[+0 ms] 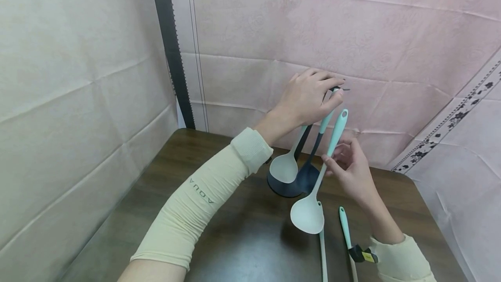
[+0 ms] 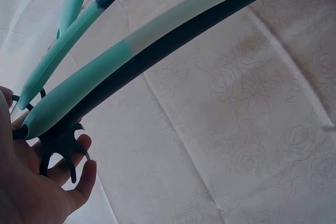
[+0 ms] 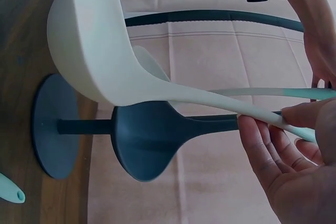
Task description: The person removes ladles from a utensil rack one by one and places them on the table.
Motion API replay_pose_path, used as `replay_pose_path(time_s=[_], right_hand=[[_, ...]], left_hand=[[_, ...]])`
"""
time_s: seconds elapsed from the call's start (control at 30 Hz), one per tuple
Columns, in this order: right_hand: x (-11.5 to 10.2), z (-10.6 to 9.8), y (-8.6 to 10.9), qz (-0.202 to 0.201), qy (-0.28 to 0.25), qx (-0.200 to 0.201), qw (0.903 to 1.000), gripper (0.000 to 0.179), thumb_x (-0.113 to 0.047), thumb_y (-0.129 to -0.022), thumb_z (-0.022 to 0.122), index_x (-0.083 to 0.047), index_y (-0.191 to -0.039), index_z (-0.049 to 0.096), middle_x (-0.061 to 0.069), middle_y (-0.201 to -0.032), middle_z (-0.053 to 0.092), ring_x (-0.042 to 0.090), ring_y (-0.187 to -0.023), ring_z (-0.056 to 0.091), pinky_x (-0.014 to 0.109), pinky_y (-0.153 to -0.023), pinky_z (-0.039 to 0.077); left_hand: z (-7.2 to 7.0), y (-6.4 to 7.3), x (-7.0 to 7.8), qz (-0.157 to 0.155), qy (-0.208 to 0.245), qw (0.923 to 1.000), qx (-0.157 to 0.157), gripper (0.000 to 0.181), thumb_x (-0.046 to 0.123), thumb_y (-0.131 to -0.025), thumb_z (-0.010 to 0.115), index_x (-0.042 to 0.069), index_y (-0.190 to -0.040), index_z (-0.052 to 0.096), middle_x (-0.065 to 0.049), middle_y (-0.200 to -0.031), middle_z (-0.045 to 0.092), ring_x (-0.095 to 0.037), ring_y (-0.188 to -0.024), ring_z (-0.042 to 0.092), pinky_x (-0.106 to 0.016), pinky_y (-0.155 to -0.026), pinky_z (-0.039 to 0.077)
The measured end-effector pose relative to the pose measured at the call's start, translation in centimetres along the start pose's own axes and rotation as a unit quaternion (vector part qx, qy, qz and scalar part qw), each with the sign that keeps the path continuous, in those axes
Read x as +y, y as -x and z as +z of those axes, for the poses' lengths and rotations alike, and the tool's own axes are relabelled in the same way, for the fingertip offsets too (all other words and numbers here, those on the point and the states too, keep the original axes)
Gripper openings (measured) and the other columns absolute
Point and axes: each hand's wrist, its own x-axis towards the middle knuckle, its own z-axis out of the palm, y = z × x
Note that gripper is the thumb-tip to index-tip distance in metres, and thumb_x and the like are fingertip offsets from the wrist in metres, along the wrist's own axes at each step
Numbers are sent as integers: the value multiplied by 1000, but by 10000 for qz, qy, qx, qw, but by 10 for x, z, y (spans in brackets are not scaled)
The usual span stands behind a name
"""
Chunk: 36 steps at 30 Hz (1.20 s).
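My right hand [image 1: 352,171] pinches a ladle [image 1: 308,216] by its handle, between thumb and fingers. The ladle has a whitish bowl and a mint handle end; its bowl hangs down in front of a dark utensil stand [image 3: 55,150]. At the stand's top, my left hand [image 1: 307,95] grips the hooked crown [image 2: 63,148], fingers around the hooks. From the hooks hang a dark-headed ladle [image 3: 147,142] with a mint handle and a white-headed utensil [image 1: 283,169]. The held ladle's handle top stands apart from the hooks in the head view.
Two more utensils lie on the brown wooden table [image 1: 242,243] near the right forearm: one with a mint handle [image 1: 344,225], one with a pale shaft [image 1: 322,251]. Pale patterned cloth [image 1: 235,25] hangs behind and at both sides. The stand is close to the back edge.
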Motion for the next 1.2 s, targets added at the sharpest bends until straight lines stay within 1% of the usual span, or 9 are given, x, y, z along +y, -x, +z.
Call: replay_pose_path(time_s=[0.2,0.37,0.53,0.67,0.9,1.2], right_hand=[[4,3,4,141,-33,-178,9997,48,-2,-101,69,-3,-139,41,21,-98,65,22,-77,75,39,-65,64],[7,5,8,184,-59,-204,9996,46,-2,-101,69,-2,-138,41,21,-98,64,23,-75,75,39,-65,63],[10,6,11,253,-99,-235,9994,45,-1,-101,69,-1,-136,41,20,-99,63,21,-77,75,39,-65,63],[13,10,14,344,-179,-296,9988,44,-1,-101,69,2,-135,41,22,-99,63,22,-77,75,40,-65,64],[19,17,19,475,-202,-380,9979,42,-1,-101,69,0,-133,43,24,-98,64,24,-74,74,42,-63,63],[25,26,29,563,-260,-488,9969,39,0,-101,70,2,-130,44,24,-95,65,25,-72,74,45,-62,63]], left_hand=[[-1,0,-2,-25,53,10000,28,53,55,-108,32,40,-152,58,19,-154,54,-6,-148,41,-34,-120,34],[-2,1,-4,-65,114,9999,64,52,54,-109,32,40,-152,58,20,-154,54,-6,-148,42,-33,-120,33],[-1,2,-5,-39,112,9999,72,52,54,-109,33,40,-152,59,19,-154,55,-7,-148,43,-32,-120,32],[-1,2,-6,-18,150,9998,95,51,53,-108,34,40,-151,59,19,-153,56,-7,-147,44,-32,-119,34],[-1,2,-8,-21,172,9997,179,51,53,-108,35,40,-149,61,19,-151,57,-7,-145,45,-30,-118,35],[0,1,-7,-79,234,9996,143,51,53,-107,36,40,-149,61,21,-151,57,-5,-146,43,-29,-117,35]])
